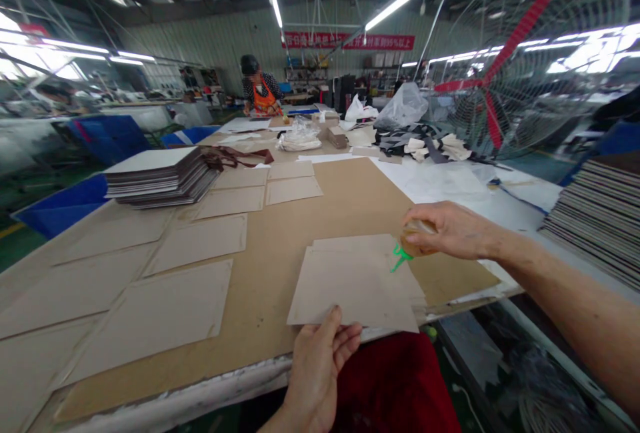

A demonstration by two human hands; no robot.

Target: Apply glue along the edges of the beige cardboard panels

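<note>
My left hand (320, 359) pinches the near edge of a grey-beige cardboard sheet (345, 286), thumb on top and fingers beneath. More sheets of the same kind lie under it, slightly out of line. My right hand (435, 227) is wrapped round a squeeze bottle (414, 238) with amber-brown contents, which looks like a glue bottle. It is tilted downward. Its green nozzle (400, 256) points at the right part of the sheet; whether the tip touches the sheet I cannot tell.
Several cardboard sheets (150, 306) lie in rows on the left of the brown-topped table (350, 183). Stacked boards (155, 176) stand behind them, more boards (600, 213) at far right. A large fan (493, 79) stands back right. Farther off, a person in an orange apron (264, 96) works.
</note>
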